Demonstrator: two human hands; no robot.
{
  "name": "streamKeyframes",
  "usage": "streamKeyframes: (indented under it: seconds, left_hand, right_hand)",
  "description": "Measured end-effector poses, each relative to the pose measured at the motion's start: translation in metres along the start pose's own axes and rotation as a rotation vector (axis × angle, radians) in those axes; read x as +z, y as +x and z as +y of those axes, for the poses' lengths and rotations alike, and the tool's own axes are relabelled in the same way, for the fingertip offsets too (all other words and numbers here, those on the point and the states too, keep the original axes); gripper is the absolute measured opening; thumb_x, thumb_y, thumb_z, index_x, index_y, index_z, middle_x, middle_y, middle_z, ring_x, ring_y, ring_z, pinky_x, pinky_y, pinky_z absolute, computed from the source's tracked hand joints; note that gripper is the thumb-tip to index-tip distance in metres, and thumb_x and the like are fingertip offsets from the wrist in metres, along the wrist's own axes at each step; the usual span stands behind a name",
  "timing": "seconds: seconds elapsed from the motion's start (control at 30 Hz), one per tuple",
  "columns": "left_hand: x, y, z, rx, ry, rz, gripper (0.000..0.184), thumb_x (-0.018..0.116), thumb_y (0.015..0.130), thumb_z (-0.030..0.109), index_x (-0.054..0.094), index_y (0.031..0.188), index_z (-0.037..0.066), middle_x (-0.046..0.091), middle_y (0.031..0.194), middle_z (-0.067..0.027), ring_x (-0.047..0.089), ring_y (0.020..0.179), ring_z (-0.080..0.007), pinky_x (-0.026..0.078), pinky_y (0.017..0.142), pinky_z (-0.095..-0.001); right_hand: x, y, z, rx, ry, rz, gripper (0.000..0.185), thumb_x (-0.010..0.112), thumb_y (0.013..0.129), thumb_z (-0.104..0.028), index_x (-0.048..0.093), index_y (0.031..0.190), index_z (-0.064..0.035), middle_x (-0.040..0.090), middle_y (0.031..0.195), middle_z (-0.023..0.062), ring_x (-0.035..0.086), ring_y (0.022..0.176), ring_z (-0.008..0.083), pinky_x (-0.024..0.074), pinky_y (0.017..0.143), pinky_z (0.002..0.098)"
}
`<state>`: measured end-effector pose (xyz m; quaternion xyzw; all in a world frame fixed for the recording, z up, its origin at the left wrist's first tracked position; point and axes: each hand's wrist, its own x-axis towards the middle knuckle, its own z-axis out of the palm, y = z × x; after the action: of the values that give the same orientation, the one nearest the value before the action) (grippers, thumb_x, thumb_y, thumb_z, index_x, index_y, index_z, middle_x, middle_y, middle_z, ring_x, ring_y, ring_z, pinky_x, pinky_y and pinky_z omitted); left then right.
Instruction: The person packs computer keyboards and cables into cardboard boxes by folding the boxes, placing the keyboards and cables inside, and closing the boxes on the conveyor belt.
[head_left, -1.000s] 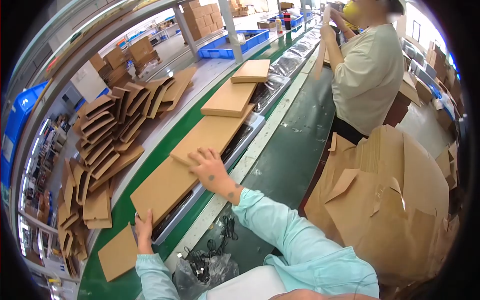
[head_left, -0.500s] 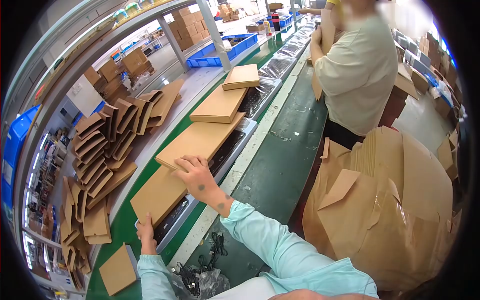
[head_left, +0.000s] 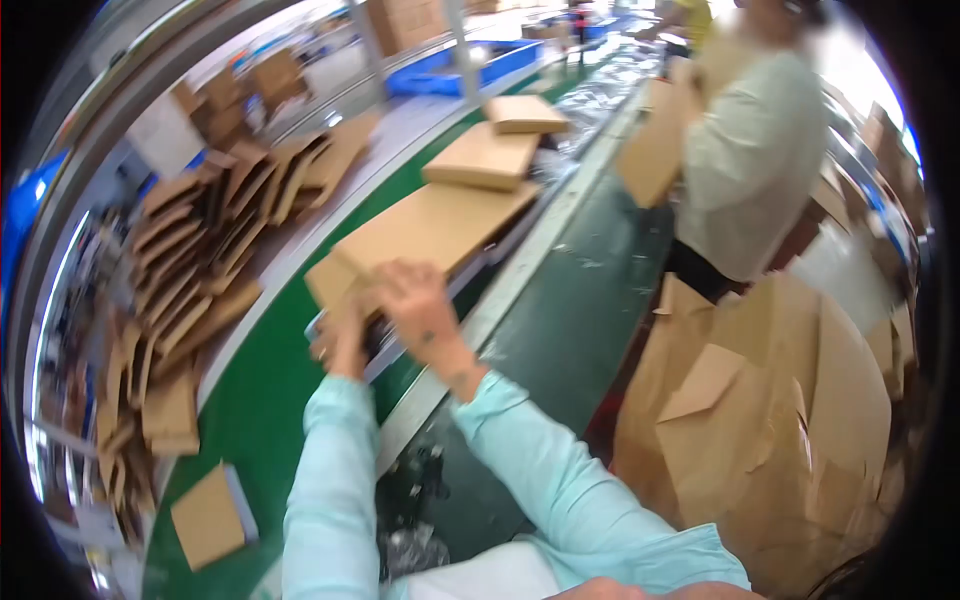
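Observation:
A flat brown cardboard box point(head_left: 328, 282) lies at the near end of a row of boxes on the green conveyor belt. My left hand point(head_left: 343, 338) is closed round its near end, where a pale blue-grey edge shows beneath. Close beside it, my right hand point(head_left: 420, 308) has bent fingers over the box's right side; motion blurs both hands. A larger cardboard box point(head_left: 435, 235) lies just beyond, overlapping the near one. Under its right side runs a dark keyboard point(head_left: 470, 280), mostly covered.
Folded cardboard boxes point(head_left: 190, 250) are heaped on the left. A single box point(head_left: 212, 515) lies on the belt near me. Black cables point(head_left: 415, 480) lie by my lap. A large carton stack point(head_left: 750, 420) stands right; a co-worker point(head_left: 755, 160) holds cardboard farther along.
My left hand has moved forward, close to my right hand, and the near box has slid up against the larger one. The view has shifted and blurred.

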<state>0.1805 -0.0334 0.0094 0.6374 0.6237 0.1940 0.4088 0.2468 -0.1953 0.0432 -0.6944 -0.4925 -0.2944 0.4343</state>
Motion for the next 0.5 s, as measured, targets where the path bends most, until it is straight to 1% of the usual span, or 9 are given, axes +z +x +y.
streamKeyframes:
  seconds: [0.03, 0.07, 0.13, 0.2, 0.23, 0.33, 0.37, 0.47, 0.5]
  left_hand:
    - [0.002, -0.008, 0.006, -0.01, 0.045, 0.017, 0.093, 0.07, 0.076, 0.067, 0.047, 0.141, 0.006, 0.032, 0.149, -0.0273, 0.027, 0.141, -0.0434, 0.031, 0.111, -0.057]
    - [0.01, 0.005, 0.008, -0.041, 0.188, 0.154, 0.091, 0.071, 0.075, 0.067, 0.05, 0.139, 0.006, 0.031, 0.151, -0.0257, 0.021, 0.144, -0.0424, 0.028, 0.113, -0.0579]
    - [0.01, 0.0, 0.003, 0.122, 0.222, 0.218, 0.086, 0.07, 0.074, 0.068, 0.059, 0.132, 0.006, 0.023, 0.156, -0.024, 0.015, 0.147, -0.0414, 0.025, 0.115, -0.0569]
    - [-0.012, -0.019, 0.002, 0.26, 0.298, 0.157, 0.082, 0.07, 0.074, 0.067, 0.063, 0.125, 0.004, 0.019, 0.156, -0.0251, 0.012, 0.147, -0.0421, 0.024, 0.115, -0.0577]
    - [-0.023, -0.026, 0.002, 0.285, 0.363, 0.13, 0.083, 0.074, 0.073, 0.063, 0.062, 0.128, 0.003, 0.015, 0.159, -0.0253, 0.009, 0.148, -0.0421, 0.024, 0.116, -0.0552]
    - [-0.029, -0.007, -0.018, 0.222, 0.309, 0.036, 0.084, 0.075, 0.07, 0.067, 0.063, 0.131, 0.01, 0.017, 0.16, -0.0244, 0.009, 0.148, -0.0431, 0.027, 0.117, -0.0497]
    - [-0.03, -0.005, -0.023, 0.218, 0.21, 0.085, 0.083, 0.087, 0.065, 0.051, 0.062, 0.126, 0.0, 0.032, 0.153, -0.0267, 0.031, 0.142, -0.0385, 0.039, 0.11, -0.0457]
    - [-0.065, 0.029, -0.046, 0.17, -0.257, -0.105, 0.076, 0.093, 0.062, 0.034, 0.062, 0.119, -0.005, 0.061, 0.125, -0.022, 0.063, 0.11, -0.032, 0.053, 0.094, -0.0435]
    - [-0.075, 0.037, -0.056, 0.225, -0.525, -0.005, 0.062, 0.092, 0.065, 0.015, 0.062, 0.114, -0.009, 0.07, 0.105, -0.0172, 0.07, 0.087, -0.027, 0.059, 0.08, -0.0381]
  right_hand:
    - [0.007, -0.003, 0.001, -0.006, -0.034, 0.025, 0.024, 0.061, 0.078, -0.012, 0.073, 0.099, -0.0166, 0.065, 0.124, 0.0069, 0.057, 0.115, 0.0275, 0.0407, 0.098, 0.0449]
    - [0.01, -0.004, 0.005, -0.005, -0.073, 0.067, 0.025, 0.062, 0.077, -0.012, 0.073, 0.098, -0.0172, 0.065, 0.124, 0.0066, 0.057, 0.114, 0.0278, 0.0411, 0.098, 0.045]
    - [0.006, -0.002, 0.007, -0.064, -0.091, 0.078, 0.025, 0.064, 0.076, -0.01, 0.074, 0.098, -0.0168, 0.066, 0.123, 0.0059, 0.058, 0.113, 0.0271, 0.0411, 0.098, 0.0445]
    - [0.005, -0.003, 0.006, -0.065, -0.095, 0.087, 0.023, 0.061, 0.079, -0.011, 0.074, 0.097, -0.0167, 0.066, 0.123, 0.0053, 0.057, 0.115, 0.0259, 0.0403, 0.099, 0.0445]
    - [0.005, -0.002, 0.007, -0.069, -0.105, 0.093, 0.023, 0.059, 0.081, -0.012, 0.074, 0.097, -0.0166, 0.066, 0.123, 0.005, 0.056, 0.116, 0.0253, 0.04, 0.1, 0.0445]
    - [0.0, -0.001, 0.01, -0.068, -0.13, 0.129, 0.023, 0.06, 0.08, -0.011, 0.074, 0.097, -0.0171, 0.067, 0.122, 0.0037, 0.058, 0.114, 0.024, 0.0404, 0.099, 0.0438]
    - [0.0, -0.001, 0.012, -0.065, -0.132, 0.136, 0.023, 0.061, 0.08, -0.01, 0.075, 0.097, -0.0172, 0.067, 0.122, 0.0029, 0.058, 0.114, 0.024, 0.0405, 0.099, 0.0434]
    - [-0.001, -0.006, 0.02, -0.013, -0.191, 0.144, 0.022, 0.061, 0.08, -0.008, 0.074, 0.097, -0.0167, 0.067, 0.12, 0.002, 0.056, 0.117, 0.0248, 0.0388, 0.101, 0.0447]
    - [-0.002, -0.007, 0.023, 0.012, -0.236, 0.154, 0.022, 0.062, 0.08, -0.008, 0.074, 0.097, -0.0164, 0.066, 0.121, 0.0024, 0.055, 0.119, 0.0255, 0.0378, 0.103, 0.0459]
